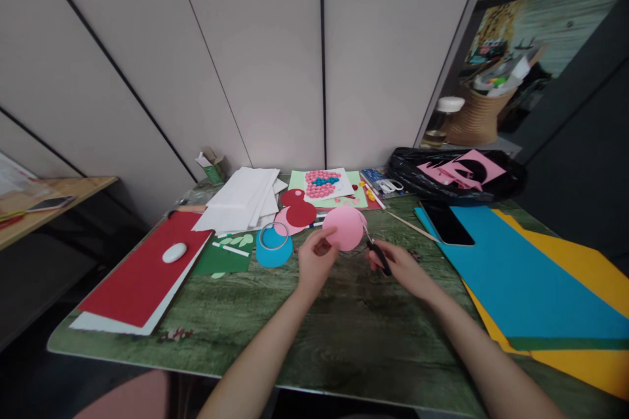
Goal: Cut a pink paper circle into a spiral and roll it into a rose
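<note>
My left hand (317, 258) pinches the lower left edge of a pink paper circle (343, 228), which I hold up above the table. In my right hand (393, 262) is a pair of scissors (379, 257) with black handles. Their blades reach up to the circle's right edge; whether they are parted there is too small to tell. Behind the circle lie a dark red paper circle (301, 214) and other pink and red paper pieces. Left of my left hand, a roll of tape (274, 236) rests on a blue paper piece (273, 257).
Red sheets (142, 275) bearing a white oval object (175, 253) lie at left, near white paper (240, 196). Blue sheets (515, 275) with a phone (447, 222) cover the right side. A black plastic bag (407, 167) holding pink scraps (484, 170) sits at back right.
</note>
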`<control>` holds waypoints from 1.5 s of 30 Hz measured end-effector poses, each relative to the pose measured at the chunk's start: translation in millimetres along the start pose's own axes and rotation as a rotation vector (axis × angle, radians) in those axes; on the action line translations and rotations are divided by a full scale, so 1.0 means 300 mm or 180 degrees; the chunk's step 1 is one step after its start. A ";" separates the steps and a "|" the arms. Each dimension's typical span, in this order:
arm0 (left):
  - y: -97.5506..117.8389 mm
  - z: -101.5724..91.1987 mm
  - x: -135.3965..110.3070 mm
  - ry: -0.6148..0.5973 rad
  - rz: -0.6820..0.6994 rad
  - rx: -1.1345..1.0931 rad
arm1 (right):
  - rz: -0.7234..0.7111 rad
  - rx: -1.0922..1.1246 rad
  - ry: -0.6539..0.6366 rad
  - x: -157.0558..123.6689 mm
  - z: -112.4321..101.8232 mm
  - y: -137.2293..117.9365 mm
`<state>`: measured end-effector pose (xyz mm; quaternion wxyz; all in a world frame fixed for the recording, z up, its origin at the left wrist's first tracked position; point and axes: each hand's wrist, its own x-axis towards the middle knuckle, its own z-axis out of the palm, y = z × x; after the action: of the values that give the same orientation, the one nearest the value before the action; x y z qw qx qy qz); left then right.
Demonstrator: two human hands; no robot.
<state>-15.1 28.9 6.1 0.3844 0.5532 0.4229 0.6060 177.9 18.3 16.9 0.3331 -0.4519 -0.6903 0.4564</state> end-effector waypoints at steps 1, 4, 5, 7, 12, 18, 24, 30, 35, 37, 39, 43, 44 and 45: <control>0.000 -0.001 0.001 0.0004 0.0013 0.0016 | -0.0005 -0.0023 0.0013 0.000 0.000 0.000; 0.004 -0.002 0.003 0.0073 0.0063 0.0084 | -0.0006 -0.0079 0.0088 0.000 0.000 0.004; 0.006 -0.002 0.003 0.0104 0.0084 0.0115 | -0.0007 -0.0077 0.0107 0.000 0.000 0.006; 0.010 -0.003 0.002 0.0143 0.0127 0.0172 | 0.0009 -0.0065 0.0131 0.001 0.000 0.008; 0.016 -0.006 0.003 0.0187 0.0167 0.0165 | 0.0097 -0.0176 0.0162 0.000 -0.003 -0.008; 0.018 -0.009 0.005 0.0241 0.0100 0.0074 | 0.0116 -0.0208 0.0119 0.001 -0.005 -0.018; 0.017 -0.009 0.007 0.0333 0.0124 -0.0008 | 0.0147 -0.0280 0.0111 0.005 -0.002 -0.007; 0.008 -0.006 0.008 0.0374 0.0114 -0.0089 | 0.0075 -0.0327 0.0125 0.003 0.001 -0.007; 0.005 -0.005 0.008 0.0397 -0.0003 -0.0222 | 0.0088 -0.0287 0.0067 0.003 0.003 -0.007; 0.006 -0.005 0.007 0.0379 -0.0019 -0.0273 | 0.0077 -0.0278 0.0036 0.002 0.004 -0.008; 0.006 -0.004 0.007 0.0360 -0.0023 -0.0296 | 0.0061 -0.0246 0.0029 0.001 0.007 -0.010; 0.005 -0.001 0.005 0.0353 -0.0002 -0.0255 | 0.0087 -0.0170 0.0051 0.001 0.016 -0.011; 0.004 -0.001 0.004 0.0337 0.0006 -0.0235 | 0.0110 -0.0147 0.0052 0.001 0.017 -0.011; 0.003 -0.001 0.004 0.0312 0.0012 -0.0208 | 0.0129 -0.0124 0.0049 0.002 0.018 -0.010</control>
<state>-15.4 29.6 7.4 0.3800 0.5108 0.4203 0.6466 171.9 16.5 17.7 0.3202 -0.4756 -0.6872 0.4460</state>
